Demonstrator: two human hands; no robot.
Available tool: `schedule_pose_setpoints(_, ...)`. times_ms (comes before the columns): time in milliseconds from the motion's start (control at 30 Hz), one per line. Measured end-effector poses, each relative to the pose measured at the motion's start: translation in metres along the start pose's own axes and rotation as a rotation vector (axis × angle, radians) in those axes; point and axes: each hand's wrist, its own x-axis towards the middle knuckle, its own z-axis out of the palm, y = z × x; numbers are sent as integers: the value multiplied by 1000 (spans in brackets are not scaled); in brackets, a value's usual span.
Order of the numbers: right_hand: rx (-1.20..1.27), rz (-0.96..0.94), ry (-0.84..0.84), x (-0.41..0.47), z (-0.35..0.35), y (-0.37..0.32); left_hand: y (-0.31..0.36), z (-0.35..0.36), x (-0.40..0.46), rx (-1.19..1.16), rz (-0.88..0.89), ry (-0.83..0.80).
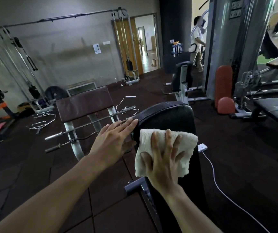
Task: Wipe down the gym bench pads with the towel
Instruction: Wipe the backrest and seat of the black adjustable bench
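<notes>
A black padded bench back [170, 115] rises in front of me, tilted upward. A folded cream towel [187, 145] lies flat on its upper part. My right hand [164, 158] presses on the towel with spread, straight fingers. My left hand [114, 140] is flat, with its fingertips touching the pad's left edge near the top. The lower part of the pad is dark and partly hidden by my right arm.
A brown preacher-curl pad [84, 102] with barbells [91, 125] on its rack stands to the left. Behind it is a cable machine [128, 47], and to the right is a flat black bench [275, 110]. A white cable and adapter [202, 147] trail across the dark floor. A person stands far back [198, 42].
</notes>
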Motion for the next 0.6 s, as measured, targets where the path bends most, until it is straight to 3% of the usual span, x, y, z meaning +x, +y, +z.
schedule_pose_setpoints(267,23,24,29,77,-47,-2,0,4,1,27,17,42)
schedule_pose_setpoints(467,-31,-83,-4,22,-19,2,1,-1,0,44,13,2)
schedule_pose_setpoints(600,-9,-62,-14,41,-29,5,2,-2,0,56,23,24)
